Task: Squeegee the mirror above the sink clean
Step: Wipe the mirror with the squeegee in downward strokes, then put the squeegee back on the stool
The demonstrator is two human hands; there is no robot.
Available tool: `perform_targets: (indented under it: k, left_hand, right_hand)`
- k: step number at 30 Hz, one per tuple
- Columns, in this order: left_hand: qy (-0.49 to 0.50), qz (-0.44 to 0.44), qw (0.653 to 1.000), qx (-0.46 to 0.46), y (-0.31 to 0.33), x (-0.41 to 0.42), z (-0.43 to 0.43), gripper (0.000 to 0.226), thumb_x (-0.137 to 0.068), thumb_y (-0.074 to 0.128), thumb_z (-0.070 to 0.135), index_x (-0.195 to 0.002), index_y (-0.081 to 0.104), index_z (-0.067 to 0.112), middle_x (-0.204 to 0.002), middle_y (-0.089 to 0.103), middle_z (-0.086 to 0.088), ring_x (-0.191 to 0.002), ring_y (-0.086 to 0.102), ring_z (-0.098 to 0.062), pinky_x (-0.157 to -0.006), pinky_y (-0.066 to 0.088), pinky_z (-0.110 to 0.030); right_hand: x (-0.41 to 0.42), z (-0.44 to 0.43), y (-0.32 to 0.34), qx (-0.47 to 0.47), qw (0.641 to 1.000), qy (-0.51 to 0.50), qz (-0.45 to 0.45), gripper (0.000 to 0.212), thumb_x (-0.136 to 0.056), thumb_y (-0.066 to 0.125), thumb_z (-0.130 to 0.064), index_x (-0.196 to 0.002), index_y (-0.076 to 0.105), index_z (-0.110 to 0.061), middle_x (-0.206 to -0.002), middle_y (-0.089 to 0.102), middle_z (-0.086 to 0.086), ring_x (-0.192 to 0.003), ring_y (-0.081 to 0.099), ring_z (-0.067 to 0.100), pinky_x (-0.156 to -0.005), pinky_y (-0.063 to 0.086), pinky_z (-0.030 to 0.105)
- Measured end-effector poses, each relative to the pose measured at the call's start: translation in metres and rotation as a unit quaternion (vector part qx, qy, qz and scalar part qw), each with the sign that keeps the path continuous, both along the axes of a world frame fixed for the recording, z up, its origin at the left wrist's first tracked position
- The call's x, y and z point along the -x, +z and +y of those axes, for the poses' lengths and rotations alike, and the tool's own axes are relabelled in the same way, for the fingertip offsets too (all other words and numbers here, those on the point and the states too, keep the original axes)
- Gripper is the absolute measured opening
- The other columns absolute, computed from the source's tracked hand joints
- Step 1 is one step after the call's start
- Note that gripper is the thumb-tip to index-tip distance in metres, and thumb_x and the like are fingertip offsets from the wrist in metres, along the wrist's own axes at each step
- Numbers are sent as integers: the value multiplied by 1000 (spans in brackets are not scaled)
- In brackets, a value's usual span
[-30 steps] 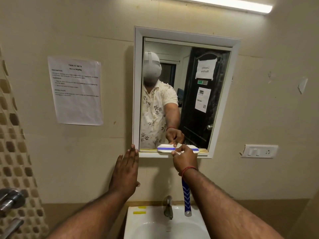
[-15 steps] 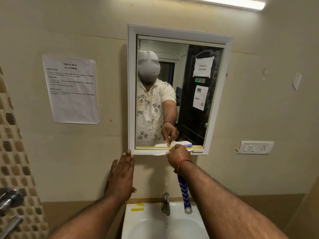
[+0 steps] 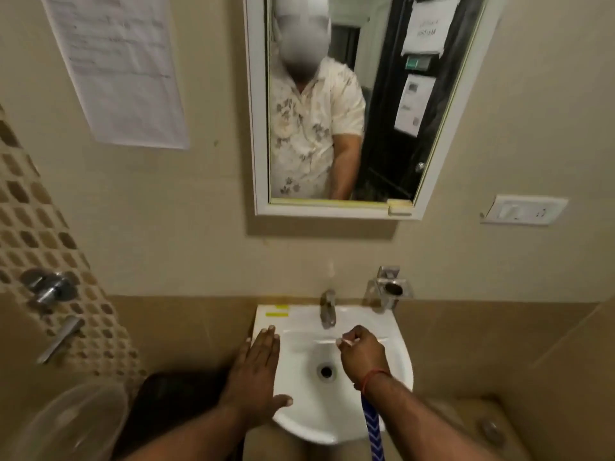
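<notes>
- White sink [image 3: 396,331] sits low on the wall, and both hands are down over it, well below the mirror [image 3: 339,104].
- The right hand [image 3: 362,352] has a closed grip on the squeegee [image 3: 372,427]. Its blue striped handle sticks out under the wrist, and the pale blade end is a blur by the fingers.
- The squeegee is held over the bowl, near the tap [image 3: 327,309] and above the drain [image 3: 326,371]. I think this is so dirty water drips into the sink and not on the floor.
- The left hand [image 3: 258,371] lies flat and open on the left rim of the sink, holding nothing. It looks like it helps the person lean and stay steady.
- The mirror hangs on the wall above, with nothing touching the glass now. I cannot tell if it is fully clean, because the picture is a bit blurry.
- A paper sheet [image 3: 116,68] is stuck on the wall left of the mirror, and a switch plate [image 3: 522,210] is on the right.
</notes>
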State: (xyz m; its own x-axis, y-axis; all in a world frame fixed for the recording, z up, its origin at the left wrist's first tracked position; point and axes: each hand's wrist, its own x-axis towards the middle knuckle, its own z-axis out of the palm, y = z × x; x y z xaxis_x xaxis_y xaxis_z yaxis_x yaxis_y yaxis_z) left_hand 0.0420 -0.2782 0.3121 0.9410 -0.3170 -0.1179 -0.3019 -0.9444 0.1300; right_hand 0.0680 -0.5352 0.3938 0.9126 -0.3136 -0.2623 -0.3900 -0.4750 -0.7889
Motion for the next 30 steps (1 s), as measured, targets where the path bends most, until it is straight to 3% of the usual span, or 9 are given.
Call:
perform_targets:
  k: [3,5,8,12,15,20,23,27,30]
  left_hand:
    - [7,-33,998,46,-21,25,-15,140,-79,64,87,-177,5,6,-181,-14,-12,-172,-5,-32,-129,-27,-35]
    - [8,2,997,73,-32,33,-26,136,-87,62,83,-175,-15,13,-177,-32,-4,-168,-25,-25,-127,-32,-35]
    - [-4,-1,997,74,-38,42,-36,135,-87,67,81,-177,-7,12,-181,-24,-5,-171,-17,-27,-136,-17,-43]
    - [0,-39,993,107,-35,49,-39,130,-87,72,76,-179,6,13,-187,-5,-8,-173,-2,-26,-140,6,-49]
    - [0,-56,992,113,-35,57,-32,126,-90,73,74,-179,8,14,-188,2,-9,-173,1,-27,-139,7,-47]
    - [20,-46,995,81,-47,65,-8,125,-93,64,80,-179,4,12,-187,-5,-10,-173,-3,-27,-141,2,-46]
    - [50,-36,995,73,-57,67,6,125,-92,59,82,-178,5,10,-186,-1,-13,-173,2,-31,-140,1,-45]
    - [100,3,992,73,-68,75,26,123,-96,51,82,-177,-8,11,-185,-16,-11,-172,-13,-28,-141,1,-49]
    - [135,11,987,81,-81,81,50,123,-97,56,80,-177,-5,10,-185,-13,-13,-172,-11,-29,-140,2,-51]
  right_hand:
    - [22,-10,-25,3,1000,-3,14,12,-99,72,-25,-91,65,-21,-95,72,6,-80,68,31,-56,53,35]
    - [32,-12,-34,9,1000,-5,20,12,-100,72,-28,-93,64,-23,-97,71,6,-81,69,32,-52,55,36]
    - [39,-12,-40,1,1000,1,22,12,-101,72,-33,-100,63,-25,-98,68,3,-81,68,29,-49,59,38]
    - [43,-8,-40,-19,997,-4,-76,11,-101,73,-38,-107,66,-31,-102,73,-3,-88,71,23,-75,63,42]
    - [46,-5,-43,-31,990,1,-135,14,-104,72,-35,-115,69,-28,-109,74,-7,-97,65,14,-89,51,29]
    - [39,0,-70,-42,999,-4,-29,11,-98,73,-43,-100,64,-38,-101,72,-4,-90,73,30,-79,67,57]
    - [36,16,-82,-39,999,24,-20,10,-98,74,-43,-98,64,-39,-101,71,-7,-91,73,30,-80,67,59]
    - [27,51,-103,-36,997,70,5,10,-96,75,-45,-99,67,-39,-104,66,-17,-101,71,31,-83,66,61]
    - [18,91,-119,-27,992,124,11,11,-100,74,-41,-105,68,-34,-105,65,-17,-107,67,26,-93,63,52]
